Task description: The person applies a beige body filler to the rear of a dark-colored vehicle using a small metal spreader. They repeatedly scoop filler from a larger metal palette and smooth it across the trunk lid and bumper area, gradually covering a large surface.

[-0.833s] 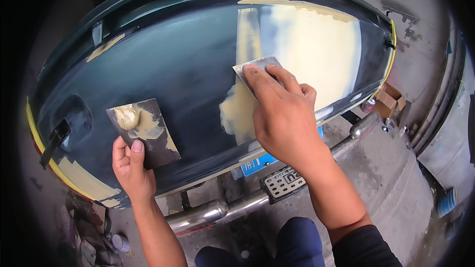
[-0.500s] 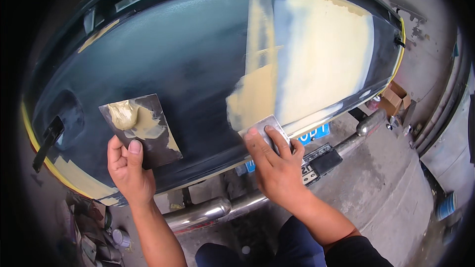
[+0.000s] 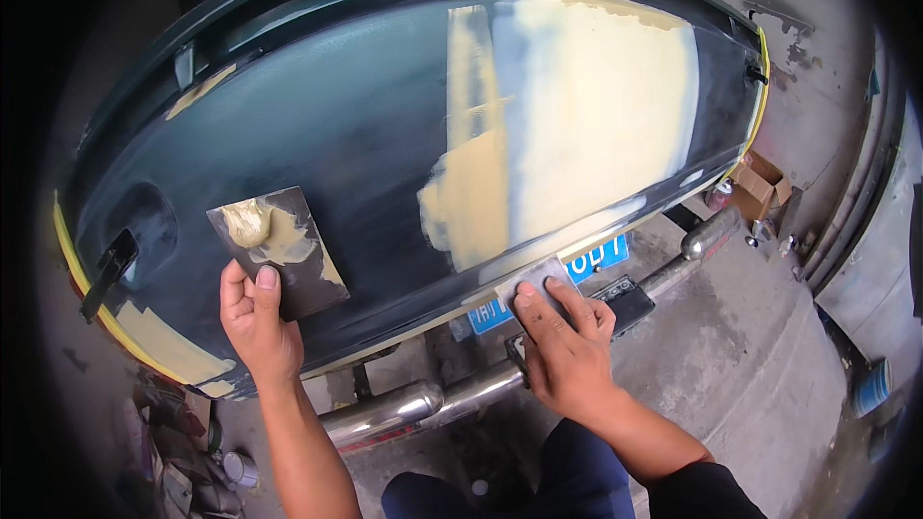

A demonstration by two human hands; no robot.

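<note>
My left hand (image 3: 261,322) grips a dark, flat putty board (image 3: 312,293) by its lower edge, thumb on top. On the board sits a lump of beige putty (image 3: 247,222), with smears beside it. In my right hand (image 3: 574,351) is a thin metal putty spreader (image 3: 529,278), two fingers pressed along its face. The spreader is at the lower edge of a dark green vehicle panel (image 3: 336,106); whether it touches the panel, I cannot tell. Above it, a tan putty strip (image 3: 473,197) runs up beside a wide cream filler patch (image 3: 596,106).
Below the panel are a blue number plate (image 3: 601,258) and a chrome bumper tube (image 3: 476,394). A black handle (image 3: 111,274) sticks out at the panel's left. Yellow tape (image 3: 762,86) lines the right edge. A cardboard box (image 3: 760,187) and a blue can (image 3: 871,387) stand at the right.
My right hand and the spreader have moved down and right, off the tan putty to the panel's lower edge. The view has shifted slightly; my left hand still holds the board.
</note>
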